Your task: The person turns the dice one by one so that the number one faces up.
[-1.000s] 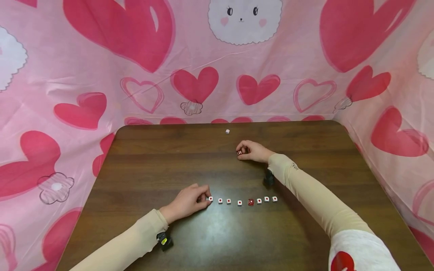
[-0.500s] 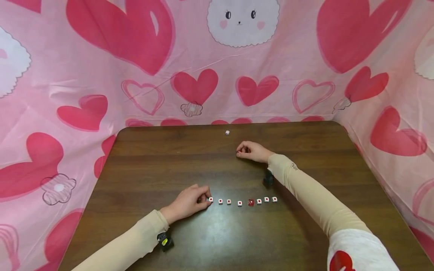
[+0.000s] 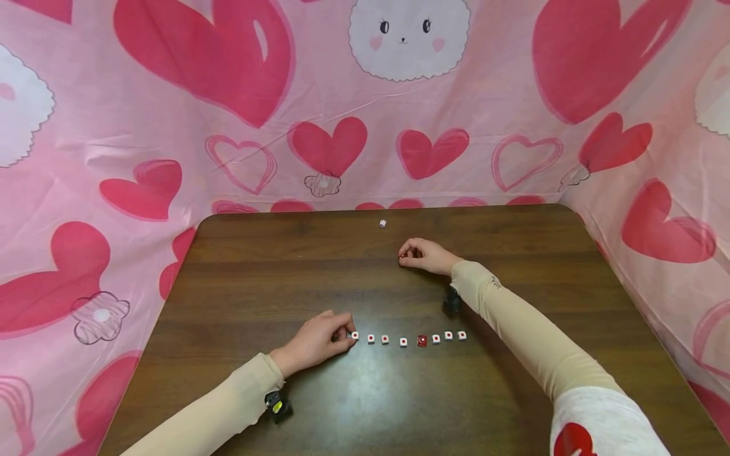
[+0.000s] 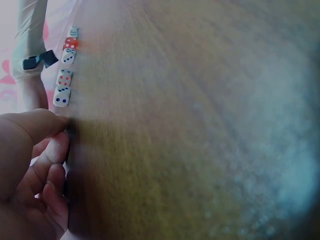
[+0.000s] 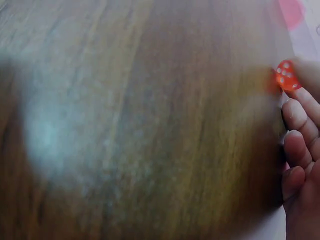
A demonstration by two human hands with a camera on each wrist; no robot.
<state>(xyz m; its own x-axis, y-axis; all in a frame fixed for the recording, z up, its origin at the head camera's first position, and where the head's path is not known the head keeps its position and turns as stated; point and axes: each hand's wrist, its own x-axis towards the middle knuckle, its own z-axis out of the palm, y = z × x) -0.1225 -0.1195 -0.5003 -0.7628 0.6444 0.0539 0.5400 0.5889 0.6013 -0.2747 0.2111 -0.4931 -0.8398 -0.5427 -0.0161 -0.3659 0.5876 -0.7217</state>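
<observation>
In the head view, my left hand (image 3: 316,339) pinches a white die (image 3: 355,335) with one red dot on top, at the left end of a row. The row goes on rightward with several white dice (image 3: 403,342) and one red die (image 3: 422,341), each with a single dot up. Farther back, my right hand (image 3: 429,255) pinches another red die (image 5: 288,76) between thumb and finger. White dots show on that die in the right wrist view, low by the table. In the left wrist view, the fingers hide the die they hold.
One more white die (image 3: 383,223) lies near the far edge of the brown wooden table (image 3: 256,272). A pink cloth (image 3: 376,101) with hearts hangs behind and at both sides. Small black devices (image 3: 278,406) sit at both wrists.
Between the right fingers the red die has turned and sunk lower, so its dotted face is now mostly hidden in the head view. My left hand and the row have stayed put.
</observation>
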